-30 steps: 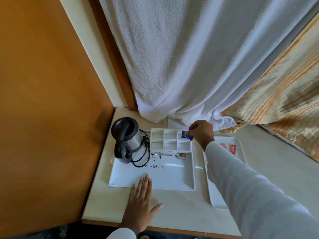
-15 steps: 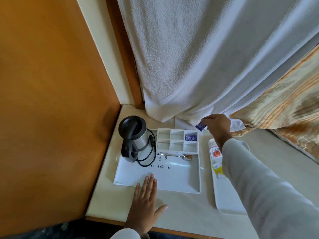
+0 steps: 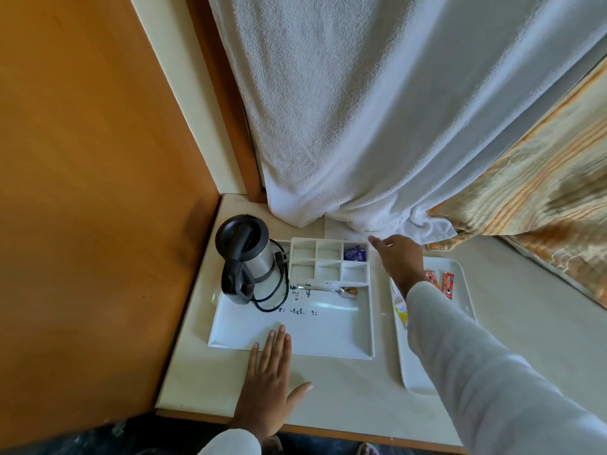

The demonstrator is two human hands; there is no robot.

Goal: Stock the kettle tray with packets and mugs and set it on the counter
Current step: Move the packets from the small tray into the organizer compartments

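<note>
Kettle tray [image 3: 328, 333] sits flat on the counter [image 3: 341, 382], long axis running 9-to-3 across our view, divider grid [image 3: 328, 262] along its far edge. Kettle [image 3: 246, 257] stands upright at the tray's 10 o'clock corner, handle facing 6, cord looped at its base. Spoon [image 3: 331, 289] lies just in front of the grid, axis 9-to-3, bowl toward 3.

Blue packet [image 3: 354, 252] is in the grid's far-right cell, 1 o'clock of the tray. The other cells look bare.

Right hand [image 3: 399, 257] hovers at the tray's 2 o'clock corner, just beside the grid's right wall, index finger pointing toward 10. The blue packet is just to its 9, apart from it. Whether the grip is closed on anything, we cannot tell; the palm side is hidden.

Left hand [image 3: 266, 385] lies flat on the counter at the tray's 6 o'clock side, fingers spread, fingertips [image 3: 281, 333] over the near rim, holding nothing.

Second tray [image 3: 460, 280] sits at 3 o'clock of the kettle tray, long axis 12-to-6, carrying red packets [image 3: 447, 284] at its far end and a yellow packet [image 3: 401, 313] by the sleeve [image 3: 476, 372].
</note>
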